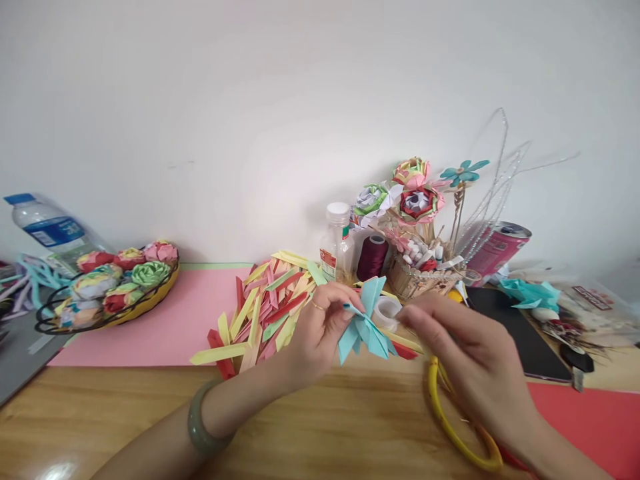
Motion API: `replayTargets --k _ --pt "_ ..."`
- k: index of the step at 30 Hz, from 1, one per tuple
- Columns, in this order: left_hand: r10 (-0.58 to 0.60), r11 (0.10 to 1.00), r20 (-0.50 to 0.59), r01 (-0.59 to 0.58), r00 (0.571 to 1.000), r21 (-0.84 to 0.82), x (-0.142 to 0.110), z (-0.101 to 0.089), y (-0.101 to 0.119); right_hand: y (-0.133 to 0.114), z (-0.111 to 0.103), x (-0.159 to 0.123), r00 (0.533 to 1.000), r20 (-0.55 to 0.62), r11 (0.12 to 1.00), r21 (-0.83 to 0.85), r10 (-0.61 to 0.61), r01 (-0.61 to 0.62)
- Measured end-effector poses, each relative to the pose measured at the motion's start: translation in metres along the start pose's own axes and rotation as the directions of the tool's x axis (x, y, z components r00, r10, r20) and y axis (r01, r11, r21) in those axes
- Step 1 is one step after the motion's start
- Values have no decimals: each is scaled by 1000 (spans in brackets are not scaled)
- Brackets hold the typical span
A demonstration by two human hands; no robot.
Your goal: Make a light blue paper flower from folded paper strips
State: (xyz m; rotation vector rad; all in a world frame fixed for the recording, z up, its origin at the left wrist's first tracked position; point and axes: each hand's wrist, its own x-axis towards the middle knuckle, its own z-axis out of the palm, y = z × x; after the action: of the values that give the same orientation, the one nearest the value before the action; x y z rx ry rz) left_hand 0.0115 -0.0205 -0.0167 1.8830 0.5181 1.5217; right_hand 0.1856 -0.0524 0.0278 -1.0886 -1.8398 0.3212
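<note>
1. Left hand (pixel 313 340) is pinching a light-blue folded paper piece (pixel 367 333) between thumb and fingers; the piece is sitting above the table (pixel 280 427), mid-scene, its points fanning outward.
2. Right hand (pixel 467 360) is hovering just right of the piece, fingers curling narrow. Blur is hiding the fingertips; cannot tell whether they are holding anything fine.
3. Progress, as judged: the blue piece is already showing creased points gathered at one centre. It is looking less full than the round paper blooms nearby, so more layers may be lacking.
4. Just behind the hands, a white tape roll (pixel 384 325) is resting. Near right, a yellow loop handle (pixel 438 408) is lying partly behind the right hand.
5. Left of the piece, loose folded strips (pixel 255 313) in yellow, pink, red and green are lying heaped and unjoined.
6. Farther back, a clear bottle (pixel 337 250) and a dark thread spool (pixel 373 259) are standing beside a small wooden basket (pixel 417 285) that is holding paper flowers (pixel 419 202).
7. Far left, an oval basket (pixel 145 307) is holding round blooms (pixel 150 273), seemingly complete.
</note>
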Motion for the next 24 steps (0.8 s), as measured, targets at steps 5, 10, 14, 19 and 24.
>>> replayTargets --k 5,10,14,19,24 --pt "-98 974 156 127 983 -187 7 -1 6 5 -3 9 968 163 923 305 192 -234" --pt "-212 944 208 255 955 -208 7 -2 10 5 -1 4 971 155 966 156 183 -207" --pt "-345 936 60 348 937 -59 4 4 16 2 4 -2 1000 6 996 -92 -8 9" --pt "-179 961 -23 180 984 212 3 10 20 -6 9 -7 974 -41 955 -208 -222 209" --pt "35 965 -3 -33 999 261 4 10 21 -9 10 -11 945 -12 916 -247 -328 315"
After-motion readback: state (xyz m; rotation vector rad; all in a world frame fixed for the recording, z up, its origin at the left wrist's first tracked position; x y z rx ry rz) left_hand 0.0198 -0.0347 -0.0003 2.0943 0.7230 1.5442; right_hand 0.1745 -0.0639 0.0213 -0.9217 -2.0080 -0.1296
